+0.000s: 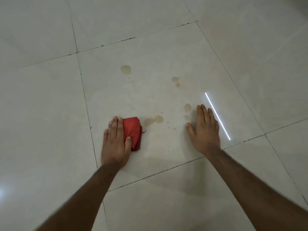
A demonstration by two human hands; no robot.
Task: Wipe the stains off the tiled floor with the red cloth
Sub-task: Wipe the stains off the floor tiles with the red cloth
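Red cloth (133, 133), folded into a thick pad, lies under the left hand (115, 144). This hand presses it flat on the tiled floor (50, 105); the fingers are straight and close together, and the thumb lies across the near part of the cloth, so the grip is open and nothing is pinched. The right hand (205, 130) rests well apart to the right, palm down on the same tile, fingers straight, holding nothing. Between the two hands are brownish stains (158, 119), the nearest one just beside the cloth's right edge. More spots lie farther away on the tile, and one is close to the right fingertips. A thin bright reflection of light (217, 115) runs across the floor beside the right hand.
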